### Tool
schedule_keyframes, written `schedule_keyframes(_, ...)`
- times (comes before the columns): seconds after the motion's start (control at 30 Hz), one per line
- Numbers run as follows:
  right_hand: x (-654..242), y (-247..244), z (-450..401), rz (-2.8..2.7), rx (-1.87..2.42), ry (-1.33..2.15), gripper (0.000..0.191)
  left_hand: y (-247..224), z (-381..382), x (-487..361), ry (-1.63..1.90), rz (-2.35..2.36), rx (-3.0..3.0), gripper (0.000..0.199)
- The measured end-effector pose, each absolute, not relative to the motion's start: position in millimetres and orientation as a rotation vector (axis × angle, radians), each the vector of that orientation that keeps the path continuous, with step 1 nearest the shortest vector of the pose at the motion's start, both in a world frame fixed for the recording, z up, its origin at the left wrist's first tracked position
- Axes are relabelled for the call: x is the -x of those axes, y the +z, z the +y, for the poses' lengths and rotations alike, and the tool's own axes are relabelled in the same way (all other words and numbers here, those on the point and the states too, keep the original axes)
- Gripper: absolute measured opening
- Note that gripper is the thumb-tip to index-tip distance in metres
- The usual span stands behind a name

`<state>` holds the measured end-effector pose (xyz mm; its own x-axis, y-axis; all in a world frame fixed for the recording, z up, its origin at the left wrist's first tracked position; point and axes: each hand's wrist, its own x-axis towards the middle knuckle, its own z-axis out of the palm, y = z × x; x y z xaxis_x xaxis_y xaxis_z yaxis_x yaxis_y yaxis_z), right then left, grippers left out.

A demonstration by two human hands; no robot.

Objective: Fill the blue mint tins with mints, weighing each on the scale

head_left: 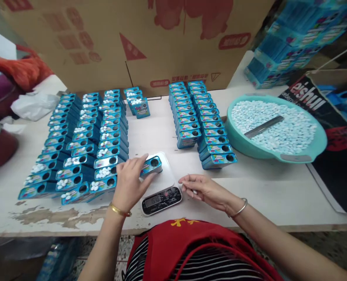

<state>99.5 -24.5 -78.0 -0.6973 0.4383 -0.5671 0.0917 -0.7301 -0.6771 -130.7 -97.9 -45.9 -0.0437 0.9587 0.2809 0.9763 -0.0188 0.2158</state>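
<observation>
A blue candy tin with a round dark hole in its top stands on the white kitchen scale. Thumb and fingers of my left hand are around the tin's left end. Digits show on the scale's black display panel, but they are too blurred to read surely. Just right of the scale, my right hand is curled with its fingertips pinched. White candies show between its fingers. Left of my left hand stand rows of similar tins, many with white candies on top.
Two rows of tins without candies on top stand beyond the scale. A turquoise basin of white candies holds a metal strip. A large cardboard box blocks the back; stacked blue packs stand at far right.
</observation>
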Motion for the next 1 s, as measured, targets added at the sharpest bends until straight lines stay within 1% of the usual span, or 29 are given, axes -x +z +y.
schedule_keyframes(0.07,-104,-87,-32,-0.918,1.095,2.540,0.028,-42,-89,128,-0.496,-2.101,2.213,0.035)
schedule_keyframes(0.1,-106,-92,-35,-0.866,1.093,2.544,0.028,-40,-81,123,-0.496,-2.058,2.236,0.031)
schedule_keyframes(0.27,-118,-108,-41,-0.759,1.093,2.495,0.033,-44,-15,80,-0.580,-1.868,2.434,0.034)
schedule_keyframes(0.37,-126,-109,-42,-0.744,1.111,2.448,0.035,-62,19,57,-0.453,-1.796,2.513,0.034)
schedule_keyframes(0.47,-131,-109,-43,-0.729,1.106,2.423,0.035,-74,36,52,-0.360,-1.779,2.486,0.037)
schedule_keyframes(0.57,-133,-112,-44,-0.709,1.115,2.419,0.034,-70,53,72,-0.451,-1.742,2.465,0.046)
schedule_keyframes(0.63,-132,-115,-43,-0.685,1.138,2.431,0.034,-60,74,101,-0.477,-1.824,2.339,0.049)
schedule_keyframes(0.67,-131,-116,-43,-0.672,1.147,2.440,0.034,-55,87,120,-0.451,-1.912,2.224,0.047)
schedule_keyframes(0.73,-129,-118,-42,-0.652,1.152,2.449,0.034,-47,116,159,-0.254,-2.137,1.920,0.043)
schedule_keyframes(0.77,-128,-119,-42,-0.647,1.152,2.451,0.034,-44,129,178,-0.211,-2.180,1.848,0.041)
schedule_keyframes(0.87,-125,-120,-41,-0.634,1.158,2.452,0.032,-45,159,218,-0.096,-2.205,1.819,0.028)
schedule_keyframes(0.93,-124,-121,-42,-0.620,1.161,2.453,0.031,-48,168,229,-0.023,-2.173,1.871,0.021)
schedule_keyframes(1.0,-124,-121,-42,-0.604,1.164,2.446,0.030,-48,169,229,0.045,-2.124,1.937,0.017)
